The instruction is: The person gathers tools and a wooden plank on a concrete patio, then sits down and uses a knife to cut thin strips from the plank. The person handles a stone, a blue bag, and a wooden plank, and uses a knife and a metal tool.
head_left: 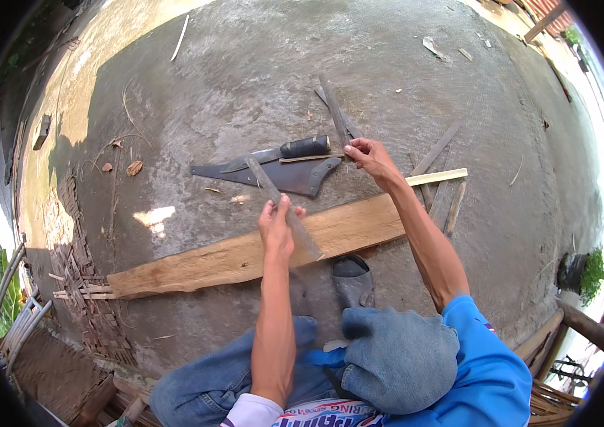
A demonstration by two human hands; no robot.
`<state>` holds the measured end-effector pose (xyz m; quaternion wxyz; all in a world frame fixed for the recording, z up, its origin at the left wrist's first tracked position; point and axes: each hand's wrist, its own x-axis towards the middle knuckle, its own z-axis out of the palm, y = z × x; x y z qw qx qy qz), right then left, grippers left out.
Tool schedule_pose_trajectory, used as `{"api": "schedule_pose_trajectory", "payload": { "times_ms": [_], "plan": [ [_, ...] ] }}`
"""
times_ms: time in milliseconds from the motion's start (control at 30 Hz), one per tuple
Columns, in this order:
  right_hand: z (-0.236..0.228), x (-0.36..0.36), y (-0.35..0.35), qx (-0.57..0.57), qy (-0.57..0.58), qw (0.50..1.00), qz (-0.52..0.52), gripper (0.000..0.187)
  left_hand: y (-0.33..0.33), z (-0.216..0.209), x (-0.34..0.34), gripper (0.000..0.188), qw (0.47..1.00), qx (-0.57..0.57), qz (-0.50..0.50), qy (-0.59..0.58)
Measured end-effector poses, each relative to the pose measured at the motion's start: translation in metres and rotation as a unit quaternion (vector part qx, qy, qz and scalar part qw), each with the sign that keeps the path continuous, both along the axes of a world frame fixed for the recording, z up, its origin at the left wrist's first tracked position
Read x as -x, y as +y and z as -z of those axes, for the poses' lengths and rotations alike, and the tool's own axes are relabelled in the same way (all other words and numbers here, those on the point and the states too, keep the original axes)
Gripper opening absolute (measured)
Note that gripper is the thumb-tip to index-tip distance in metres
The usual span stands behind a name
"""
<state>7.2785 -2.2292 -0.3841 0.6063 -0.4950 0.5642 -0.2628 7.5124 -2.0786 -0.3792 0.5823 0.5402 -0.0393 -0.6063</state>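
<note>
Pinched in the fingers of my left hand (278, 228) is a flat grey wooden strip (307, 240), tilted above a long pale plank (245, 257). Farther ahead, my right hand (374, 158) has its thumb and fingers closed at the near end of another grey strip (332, 107). That strip crosses a second dark one on the ground. Between and beyond my hands lies a knife (305, 147) with a black-wrapped handle, its blade pointing left. A dark leather-like sheath (287, 176) rests beside it, with a thin narrow strip near the handle.
Right of the plank lie several loose strips (436, 149) and a pale split stick (444, 176). My sandalled foot (353, 285) is at the plank's near edge. A frayed woven mat (95, 285) and small stones (134, 168) are on the left. A potted plant (590, 276) stands far right.
</note>
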Motion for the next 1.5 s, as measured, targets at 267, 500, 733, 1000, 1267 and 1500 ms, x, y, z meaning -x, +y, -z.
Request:
{"api": "schedule_pose_trajectory", "payload": {
  "times_ms": [267, 500, 733, 1000, 1267, 1500],
  "plan": [
    [-0.053, 0.01, 0.151, -0.055, -0.132, 0.988, -0.061, 0.038, -0.01, -0.018, 0.046, 0.025, 0.996, -0.002, 0.045, 0.074],
    [-0.06, 0.015, 0.186, -0.114, -0.117, 0.986, -0.045, 0.043, -0.01, -0.037, 0.057, 0.025, 0.993, 0.031, 0.097, 0.055],
    [-0.057, 0.031, 0.202, -0.074, -0.119, 0.989, -0.038, 0.044, -0.012, -0.041, 0.069, 0.024, 0.991, 0.027, 0.107, 0.075],
    [-0.061, 0.031, 0.201, -0.094, -0.111, 0.988, -0.049, 0.042, -0.008, -0.037, 0.068, 0.025, 0.991, 0.012, 0.103, 0.082],
    [-0.052, 0.033, 0.198, -0.096, -0.105, 0.99, -0.027, 0.042, -0.005, -0.043, 0.077, 0.028, 0.989, 0.017, 0.12, 0.088],
    [-0.051, 0.028, 0.182, -0.098, -0.068, 0.993, -0.02, 0.04, 0.005, -0.043, 0.092, 0.034, 0.989, 0.048, 0.132, 0.05]
  ]
}}
